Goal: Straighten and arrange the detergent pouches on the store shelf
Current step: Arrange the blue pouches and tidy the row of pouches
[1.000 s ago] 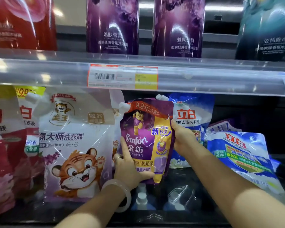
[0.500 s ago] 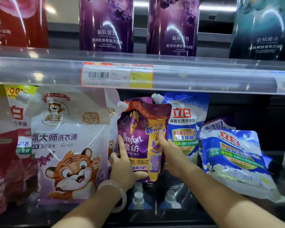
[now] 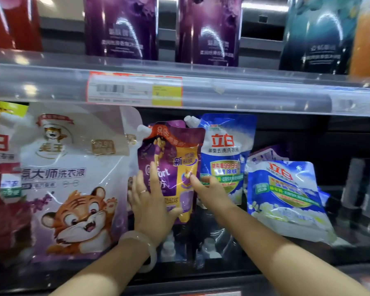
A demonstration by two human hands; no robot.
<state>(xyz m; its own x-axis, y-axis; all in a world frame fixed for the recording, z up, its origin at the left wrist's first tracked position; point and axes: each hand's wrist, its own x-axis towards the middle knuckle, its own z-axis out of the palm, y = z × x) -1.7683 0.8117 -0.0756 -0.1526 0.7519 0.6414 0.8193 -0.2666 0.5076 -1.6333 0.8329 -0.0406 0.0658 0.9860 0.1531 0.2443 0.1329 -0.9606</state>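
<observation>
A purple and yellow Comfort pouch (image 3: 171, 150) stands upright on the lower shelf, between a large white tiger pouch (image 3: 73, 178) and an upright blue pouch (image 3: 226, 146). My left hand (image 3: 150, 204) lies flat on the purple pouch's lower left front, fingers spread and thumb across its bottom. My right hand (image 3: 209, 193) touches the pouch's right front with the index fingertip, while its other fingers rest over the blue pouch. A second blue pouch (image 3: 284, 189) leans back, tilted, to the right.
A clear shelf rail (image 3: 243, 97) with a price tag (image 3: 135, 88) runs just above the pouches. Purple bottles (image 3: 120, 28) stand on the upper shelf. Flat pouches with white spouts (image 3: 209, 246) lie below my hands. Red and white pouches (image 3: 0, 157) crowd the left. Dark bottles (image 3: 354, 182) stand far right.
The purple pouch went from held in front of the shelf to standing back among the others. My right hand moved from its right edge to its front, and my left hand flattened against it.
</observation>
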